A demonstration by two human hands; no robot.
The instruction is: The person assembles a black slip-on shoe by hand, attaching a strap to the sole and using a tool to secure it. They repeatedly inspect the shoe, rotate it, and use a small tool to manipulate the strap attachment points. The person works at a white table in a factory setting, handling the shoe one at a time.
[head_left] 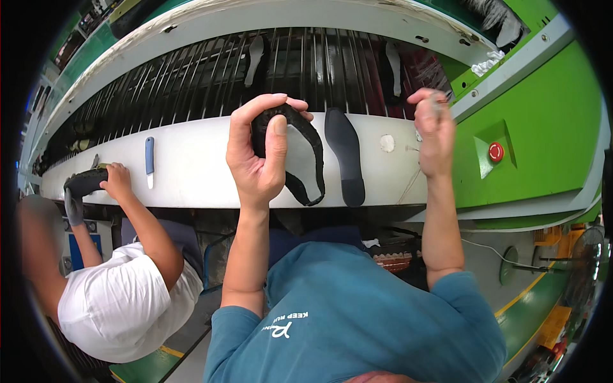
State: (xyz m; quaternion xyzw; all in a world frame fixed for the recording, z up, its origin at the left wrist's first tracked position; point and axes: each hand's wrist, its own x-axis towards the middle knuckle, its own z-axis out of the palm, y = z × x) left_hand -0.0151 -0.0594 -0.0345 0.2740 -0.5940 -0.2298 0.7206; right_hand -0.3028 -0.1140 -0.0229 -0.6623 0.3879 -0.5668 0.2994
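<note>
My left hand (255,150) is closed around a black shoe upper (309,152) with a pale grey underside, its thumb pressed over the edge. The upper is held above the white worktop (198,185), pale side facing me. To its right a dark shoe sole (345,156) lies lengthwise on the worktop, apart from both hands. My right hand (436,134) is raised at the worktop's right end, near the green machine panel. Its fingers look bent, but motion smears them, and whether anything is between them cannot be made out.
Behind the worktop runs a roller conveyor (297,70), carrying a shoe upper (255,60) and another upper (391,70). A blue-handled knife (149,159) lies left. A co-worker's hand (117,182) holds a black upper (86,182) at far left. A red button (496,151) sits on the green panel.
</note>
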